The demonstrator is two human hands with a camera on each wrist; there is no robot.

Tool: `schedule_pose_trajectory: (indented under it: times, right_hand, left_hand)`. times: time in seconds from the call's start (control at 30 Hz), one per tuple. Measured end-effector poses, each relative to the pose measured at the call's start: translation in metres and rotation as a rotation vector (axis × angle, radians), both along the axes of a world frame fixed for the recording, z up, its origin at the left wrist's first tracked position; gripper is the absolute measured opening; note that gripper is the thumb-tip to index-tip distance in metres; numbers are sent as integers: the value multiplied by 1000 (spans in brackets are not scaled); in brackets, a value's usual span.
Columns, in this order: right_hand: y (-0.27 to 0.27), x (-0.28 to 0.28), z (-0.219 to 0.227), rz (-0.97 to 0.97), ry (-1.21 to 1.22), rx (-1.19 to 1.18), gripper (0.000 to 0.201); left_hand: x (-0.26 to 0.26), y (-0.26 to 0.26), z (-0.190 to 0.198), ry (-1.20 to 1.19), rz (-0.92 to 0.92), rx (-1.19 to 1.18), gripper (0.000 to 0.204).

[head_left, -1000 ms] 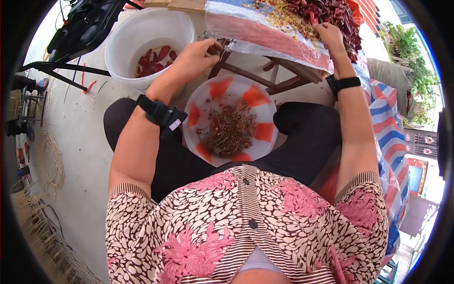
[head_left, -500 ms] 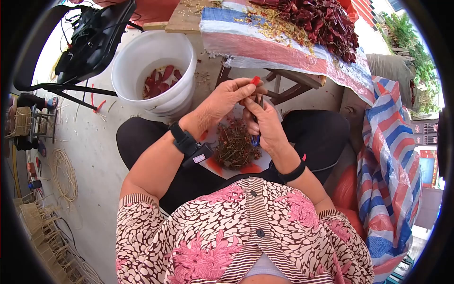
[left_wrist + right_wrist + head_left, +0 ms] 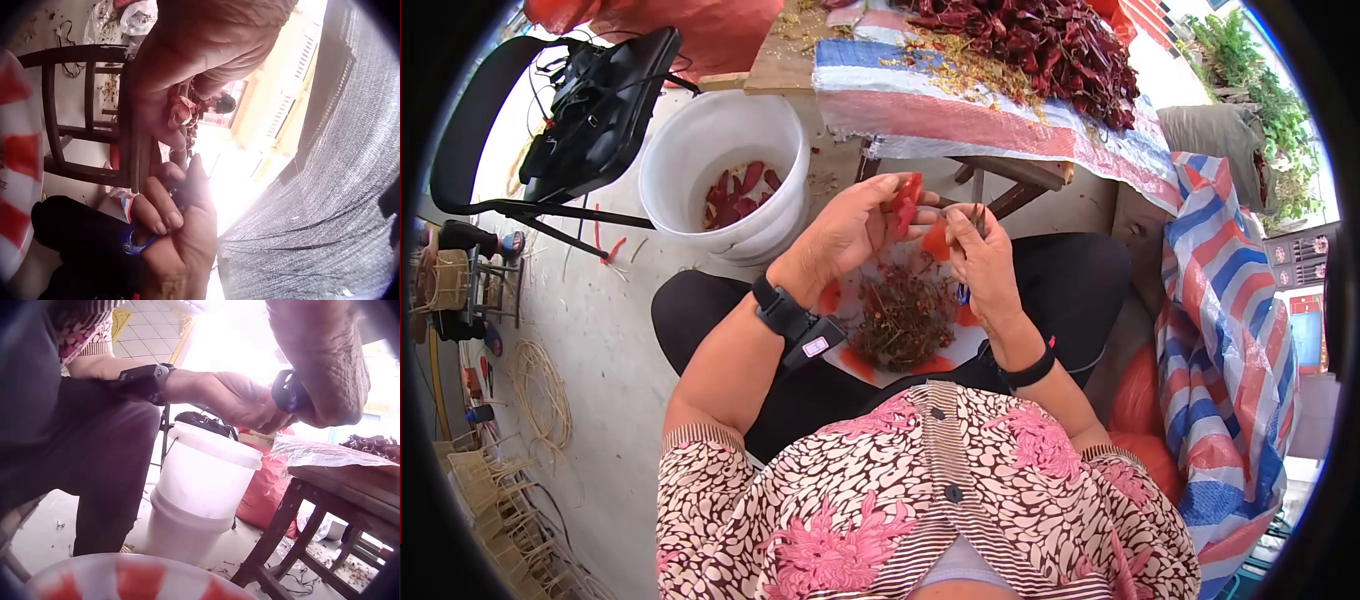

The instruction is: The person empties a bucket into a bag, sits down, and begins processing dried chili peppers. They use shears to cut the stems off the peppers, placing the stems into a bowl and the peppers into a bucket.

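My left hand [image 3: 850,225] holds a red chili pepper [image 3: 907,205] between thumb and fingers, above the basin [image 3: 860,362] of stems. Close beside it, my right hand [image 3: 987,265] grips small scissors with dark blades; their blue handle [image 3: 130,244] shows under its curled fingers in the left wrist view. The fingertips of both hands are near each other. In the right wrist view the blue handle [image 3: 289,394] sits against the right hand [image 3: 325,369], with the left hand [image 3: 237,400] behind. Stems and scraps [image 3: 900,320] lie in the basin.
A white bucket [image 3: 660,170] with red pepper pieces stands at left, beside a black chair [image 3: 615,110]. Ahead, a striped sheet [image 3: 880,105] covers a wooden table, bearing a heap of dark dried peppers [image 3: 1040,50]. A striped sack [image 3: 1230,340] is at right.
My right hand has come back from the pepper heap to my left hand over the basin. Since half a second ago, the hands have parted slightly and the pepper shows more fully in my left hand.
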State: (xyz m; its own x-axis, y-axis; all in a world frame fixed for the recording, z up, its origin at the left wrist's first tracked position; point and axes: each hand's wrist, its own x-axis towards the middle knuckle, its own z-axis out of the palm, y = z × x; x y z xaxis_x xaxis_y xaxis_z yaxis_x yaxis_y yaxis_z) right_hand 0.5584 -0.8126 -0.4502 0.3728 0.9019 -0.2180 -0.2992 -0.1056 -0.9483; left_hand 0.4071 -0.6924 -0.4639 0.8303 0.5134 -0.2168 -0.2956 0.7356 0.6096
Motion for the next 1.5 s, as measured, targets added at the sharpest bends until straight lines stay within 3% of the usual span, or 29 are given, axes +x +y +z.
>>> schedule_pose_trajectory:
  times: [0.1, 0.2, 0.27, 0.33, 0.43, 0.5, 0.6, 0.67, 0.73, 0.9, 1.0, 1.1, 1.17, 1.2, 1.27, 1.33, 1.4, 1.5]
  right_hand:
    - [1, 12, 6, -31, -69, -24, 16]
    - [16, 52, 10, -65, -415, 34, 14]
    - [31, 89, 12, -113, -600, 180, 12]
    - [49, 124, 32, -168, -837, 100, 17]
    - [89, 182, 44, -284, -1126, -108, 25]
    - [114, 209, 47, -344, -1297, -228, 30]
    - [144, 221, 52, -369, -1395, -384, 38]
    - [161, 223, 53, -364, -1387, -473, 42]
    - [173, 223, 50, -361, -1425, -578, 43]
    - [173, 229, 52, -347, -1383, -610, 48]
    - [163, 243, 42, -361, -1358, -534, 50]
    - [155, 250, 43, -302, -1280, -344, 39]
    - [140, 228, 52, -185, -815, -234, 34]
    - [128, 207, 60, -125, -582, -176, 31]
    - [110, 162, 58, 17, -508, -127, 21]
    - [90, 121, 54, 314, -96, -238, 16]
    - [74, 85, 41, 337, 195, -311, 13]
    - [54, 59, 29, 344, 276, -318, 14]
  left_hand:
    - [-10, 6, 9, 47, 123, 66, 36]
    - [-38, 37, 13, 76, 356, 277, 33]
    - [-58, 57, 13, 462, 680, 618, 41]
    - [-75, 76, -7, 1015, 875, 919, 50]
    - [-75, 77, -12, 1004, 898, 1012, 56]
    - [-65, 70, -10, 1066, 813, 1050, 55]
    - [-51, 72, -22, 1030, 768, 1156, 54]
    - [-40, 63, -13, 791, 685, 987, 51]
    - [-34, 58, -6, 795, 610, 1096, 47]
    - [-23, 53, -6, 686, 548, 1138, 42]
    - [-19, 50, -7, 658, 521, 1129, 41]
    - [-14, 48, -6, 597, 511, 1169, 38]
    - [-11, 36, 11, 562, 451, 1097, 43]
    - [-6, 32, 13, 586, 502, 1285, 48]
    - [4, 24, 13, 622, 600, 1666, 58]
    - [14, 12, 21, 621, 557, 1826, 73]
    - [21, -1, 27, 662, 502, 2011, 78]
    - [26, -1, 8, 582, 392, 1973, 70]
